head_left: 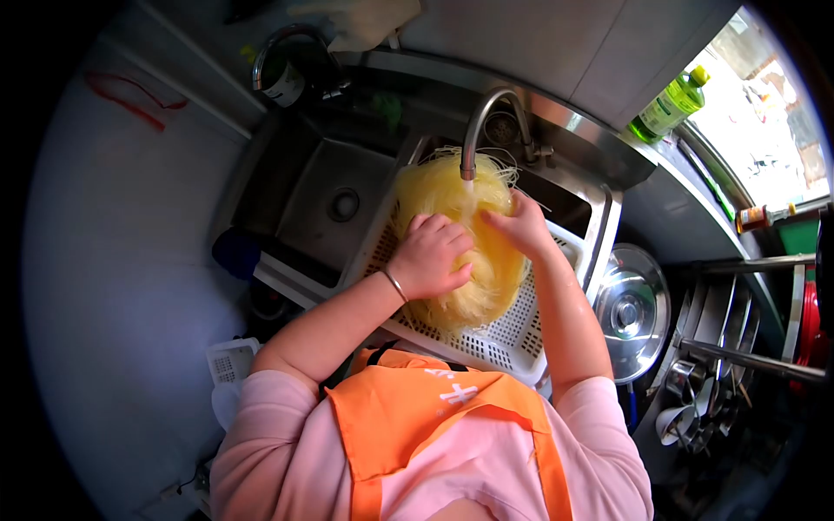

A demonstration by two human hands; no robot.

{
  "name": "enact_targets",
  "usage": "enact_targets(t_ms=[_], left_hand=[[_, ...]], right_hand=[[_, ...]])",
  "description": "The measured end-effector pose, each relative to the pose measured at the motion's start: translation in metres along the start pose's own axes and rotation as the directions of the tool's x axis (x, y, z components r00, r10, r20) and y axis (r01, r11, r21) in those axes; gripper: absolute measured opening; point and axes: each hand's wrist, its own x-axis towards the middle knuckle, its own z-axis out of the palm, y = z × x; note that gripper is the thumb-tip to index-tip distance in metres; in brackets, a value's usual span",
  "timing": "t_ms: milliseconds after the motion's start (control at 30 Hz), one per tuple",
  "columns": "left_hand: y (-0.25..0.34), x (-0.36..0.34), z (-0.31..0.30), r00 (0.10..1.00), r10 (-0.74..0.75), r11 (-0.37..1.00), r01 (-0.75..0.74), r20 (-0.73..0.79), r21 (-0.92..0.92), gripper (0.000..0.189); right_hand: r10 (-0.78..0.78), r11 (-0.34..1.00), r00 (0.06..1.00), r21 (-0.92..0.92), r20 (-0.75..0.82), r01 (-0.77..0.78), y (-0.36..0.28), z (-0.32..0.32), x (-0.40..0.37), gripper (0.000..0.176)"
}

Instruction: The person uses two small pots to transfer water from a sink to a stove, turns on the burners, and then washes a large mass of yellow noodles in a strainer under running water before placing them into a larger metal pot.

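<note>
A large bundle of thin yellow noodles (482,300) lies in a white perforated basket (526,326) over the right sink basin. Water runs onto it from a curved metal faucet (473,135). My left hand (430,256) rests on the left side of the bundle, its fingers curled into the strands. On the upper right side, my right hand (519,227) grips the bundle's edge, with its fingertips partly hidden among the strands.
Left of the basket is a second steel basin (334,187) with its own faucet (300,33). A green bottle (669,108) stands on the right sill. A round metal lid (630,313) and a rack with ladles (695,404) are at the right.
</note>
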Motion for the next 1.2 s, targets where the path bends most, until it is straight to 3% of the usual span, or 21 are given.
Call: enact_targets(t_ms=[67, 533, 600, 700, 767, 833, 867, 1000, 1100, 1167, 1200], left_hand=[[-0.003, -0.005, 0.000, 1.000, 0.015, 1.000, -0.016, -0.010, -0.004, 0.024], [-0.007, -0.031, 0.011, 0.995, 0.088, 0.995, -0.091, -0.054, -0.041, 0.019], [-0.003, -0.025, 0.005, 0.998, 0.046, 0.996, -0.043, 0.040, -0.076, 0.018], [0.008, 0.005, -0.005, 1.000, -0.005, 0.987, 0.002, -0.015, -0.161, 0.020], [0.012, 0.021, -0.002, 1.000, -0.010, 0.992, 0.009, -0.009, -0.123, 0.024], [0.007, 0.028, 0.016, 0.995, 0.102, 0.994, -0.103, 0.018, 0.046, 0.028], [0.003, 0.029, 0.024, 0.997, 0.071, 0.994, -0.073, 0.023, 0.076, 0.030], [0.000, 0.030, 0.015, 0.998, 0.062, 0.997, -0.064, 0.034, 0.054, 0.028], [0.000, 0.035, 0.001, 0.992, -0.018, 0.997, 0.009, 0.127, 0.073, 0.024], [0.005, 0.037, -0.010, 0.924, -0.131, 0.981, 0.070, 0.359, 0.179, 0.019], [0.004, 0.034, -0.010, 0.923, -0.132, 0.981, 0.071, 0.361, 0.178, 0.019]], right_hand=[[0.019, 0.994, 1.000, 0.104, 0.016, -0.020, 0.002, -0.002, 0.002, 0.043], [0.111, 0.978, 0.991, 0.172, 0.068, -0.121, 0.020, -0.017, 0.012, 0.041], [0.118, 0.972, 0.991, 0.196, 0.067, -0.129, 0.019, -0.017, 0.011, 0.040], [0.091, 0.986, 0.994, 0.134, 0.056, -0.098, 0.020, -0.016, 0.010, 0.041], [0.081, 0.995, 0.996, 0.047, 0.026, -0.082, 0.012, -0.014, 0.007, 0.041], [0.065, 0.998, 0.998, -0.007, 0.011, -0.065, 0.006, -0.012, 0.005, 0.040], [0.051, 0.997, 0.999, -0.057, -0.003, -0.051, 0.003, -0.011, 0.004, 0.040], [0.024, 0.999, 1.000, -0.047, -0.008, -0.025, -0.003, -0.009, 0.007, 0.039], [0.078, 0.989, 0.997, -0.128, -0.006, -0.078, -0.007, -0.007, 0.017, 0.040], [0.098, 0.990, 0.995, -0.101, 0.023, -0.095, -0.008, -0.008, 0.021, 0.043], [0.100, 0.990, 0.995, -0.100, 0.024, -0.097, -0.010, -0.010, 0.022, 0.043]])
